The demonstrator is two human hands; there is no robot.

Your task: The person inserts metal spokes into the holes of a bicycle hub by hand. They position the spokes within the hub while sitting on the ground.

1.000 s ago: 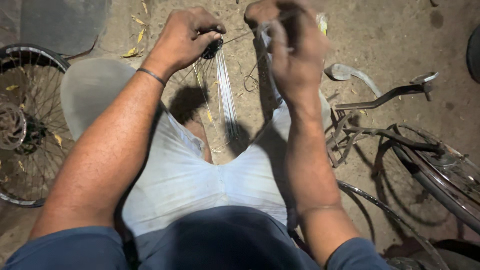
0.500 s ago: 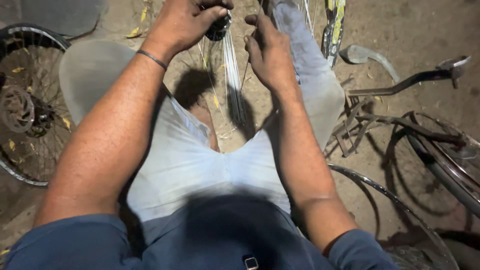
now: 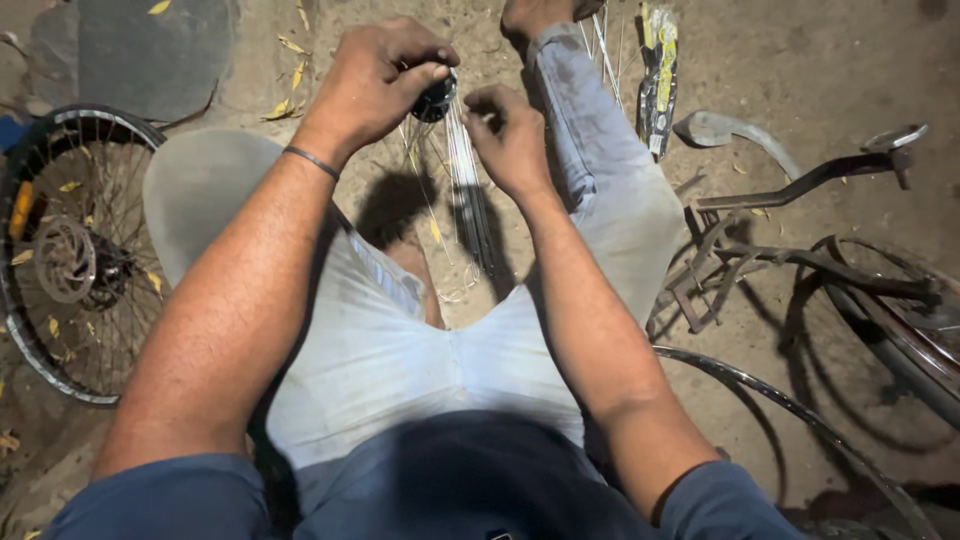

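Observation:
I sit on the dirt ground with my legs apart, in pale trousers. My left hand (image 3: 375, 80) is closed around a dark bicycle wheel hub (image 3: 436, 98), held above the gap between my knees. A bundle of thin metal spokes (image 3: 468, 195) hangs down from the hub. My right hand (image 3: 510, 135) pinches the spokes just below the hub, its fingers curled on them. A thin band circles my left wrist.
A spoked bicycle wheel (image 3: 60, 260) lies at the left. A bare rim (image 3: 800, 420) and a bicycle frame (image 3: 800, 260) with a mudguard (image 3: 725, 135) lie at the right. A packet (image 3: 658, 75) lies by my right foot. A flat grey slab (image 3: 140, 55) sits top left.
The view has tilted, so the hands sit lower in frame. My right hand dropped from level with the hub to just below it, onto the spokes. The left hand still holds the hub.

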